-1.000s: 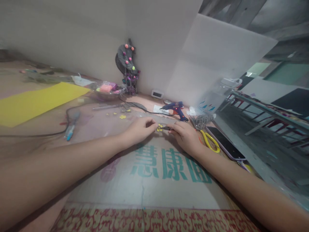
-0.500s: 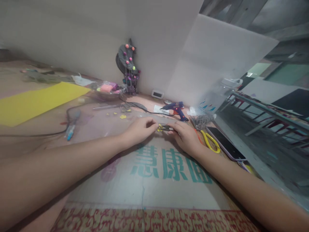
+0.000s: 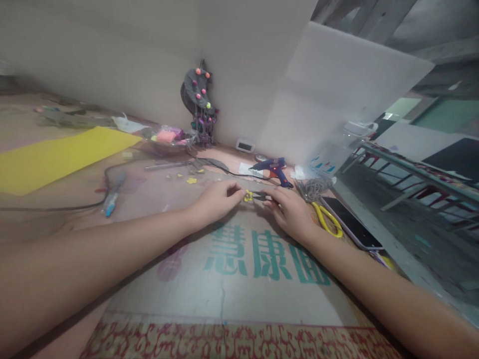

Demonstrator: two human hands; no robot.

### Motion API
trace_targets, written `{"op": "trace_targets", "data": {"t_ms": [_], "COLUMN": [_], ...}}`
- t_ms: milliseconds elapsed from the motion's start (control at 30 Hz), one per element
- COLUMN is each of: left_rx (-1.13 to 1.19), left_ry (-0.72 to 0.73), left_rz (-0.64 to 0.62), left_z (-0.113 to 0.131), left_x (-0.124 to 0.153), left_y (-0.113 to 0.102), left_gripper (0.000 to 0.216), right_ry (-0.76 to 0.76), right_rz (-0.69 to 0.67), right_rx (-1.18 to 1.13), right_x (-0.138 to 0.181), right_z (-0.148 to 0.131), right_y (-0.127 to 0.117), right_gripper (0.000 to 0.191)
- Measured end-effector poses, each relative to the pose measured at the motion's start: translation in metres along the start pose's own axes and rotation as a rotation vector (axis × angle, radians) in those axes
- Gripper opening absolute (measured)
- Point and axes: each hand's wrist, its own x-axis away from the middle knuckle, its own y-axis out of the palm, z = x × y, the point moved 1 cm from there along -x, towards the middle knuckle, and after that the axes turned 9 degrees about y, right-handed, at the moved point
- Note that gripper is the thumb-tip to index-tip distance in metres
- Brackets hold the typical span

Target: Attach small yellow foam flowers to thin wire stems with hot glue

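Note:
My left hand (image 3: 217,202) is closed, with a small yellow flower cutout (image 3: 248,196) pinched between thumb and fingertips. Facing it from the right, my right hand (image 3: 290,207) is wrapped round a pair of small scissors (image 3: 259,196). Their dark blades point left at the flower's edge and stand slightly apart; the handles are hidden in my fingers. Another yellow flower (image 3: 191,180) lies flat on the table beyond my left hand, with a few yellow scraps (image 3: 179,175) beside it.
A blue glue gun (image 3: 271,165) rests behind my hands, its cord running left. At the right are a yellow handle loop (image 3: 328,220), a phone (image 3: 352,224) and grey yarn (image 3: 316,188). A yellow sheet (image 3: 67,157) and a blue pen (image 3: 112,199) lie left.
The scissor blades have spread apart, and the yellow flower has turned slightly in my left fingertips. An orange piece by my right wrist has gone out of sight.

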Motion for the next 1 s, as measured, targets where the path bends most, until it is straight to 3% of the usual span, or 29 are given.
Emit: {"op": "trace_targets", "data": {"t_ms": [233,1000], "left_rx": [-0.002,0.005], "left_ry": [-0.011,0.042], "left_rz": [0.038,-0.058], "left_z": [-0.0005,-0.0018], "left_x": [0.0003,-0.0005], "left_y": [-0.0009,0.0035], "left_gripper": [0.028,0.026], "right_ry": [-0.016,-0.043], "right_rz": [0.004,-0.05], "right_rx": [-0.018,0.049], "right_x": [0.0015,0.0003], "right_z": [0.0,-0.0023], "right_y": [-0.0003,0.0049], "right_gripper": [0.025,0.024]}}
